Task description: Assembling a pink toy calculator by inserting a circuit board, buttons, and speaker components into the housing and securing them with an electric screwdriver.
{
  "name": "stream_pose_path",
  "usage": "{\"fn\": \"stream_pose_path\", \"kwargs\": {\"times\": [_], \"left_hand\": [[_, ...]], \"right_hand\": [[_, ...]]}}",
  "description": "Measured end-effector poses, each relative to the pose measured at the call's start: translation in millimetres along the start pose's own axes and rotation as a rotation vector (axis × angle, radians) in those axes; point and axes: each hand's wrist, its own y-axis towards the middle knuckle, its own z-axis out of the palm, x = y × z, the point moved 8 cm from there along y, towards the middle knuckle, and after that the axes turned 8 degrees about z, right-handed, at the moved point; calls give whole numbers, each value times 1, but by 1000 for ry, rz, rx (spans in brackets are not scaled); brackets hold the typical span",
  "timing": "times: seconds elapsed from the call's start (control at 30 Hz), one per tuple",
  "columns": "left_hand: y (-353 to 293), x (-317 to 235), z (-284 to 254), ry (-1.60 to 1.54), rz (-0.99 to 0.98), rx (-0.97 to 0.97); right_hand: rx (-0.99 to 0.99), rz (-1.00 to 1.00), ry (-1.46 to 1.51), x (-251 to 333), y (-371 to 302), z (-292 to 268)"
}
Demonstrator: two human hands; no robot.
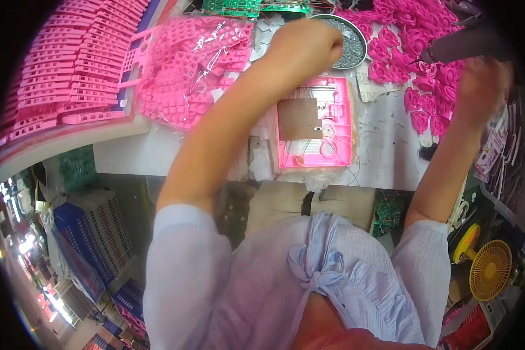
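My left hand (309,49) is closed over the left edge of a round dish (364,44) of small silvery screws (349,52). Its fingertips are hidden, so I cannot make out what it holds, if anything. At the far right my right hand (483,87), somewhat blurred, grips a dark electric screwdriver (464,45) with its thin bit pointing left. Between my arms a pink plastic housing (343,153) lies open side up on the table. A brown board (297,118) and thin wires rest inside it.
Pink plastic parts (70,70) are stacked at the left, beside a clear bag (195,64) of pink pieces. Bundles of pink cord (417,35) heap at the back right. Green circuit boards (233,6) lie at the back. A yellow fan (490,268) stands low at right.
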Motion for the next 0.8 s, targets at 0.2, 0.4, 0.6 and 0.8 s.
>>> {"fn": "stream_pose_path", "kwargs": {"times": [0.2,0.4,0.6,0.8], "left_hand": [[59,29,84,381,151,31],[67,23,65,594,160,-76],[78,67,62,518,-99,50],[47,62,36,-160,-303,63]], "right_hand": [[474,552,-25,-86,-22,26],[272,512,-95,-83,-43,32],[342,520,-85,-64,-59,81],[383,649,-113,-65,-70,83]]}}
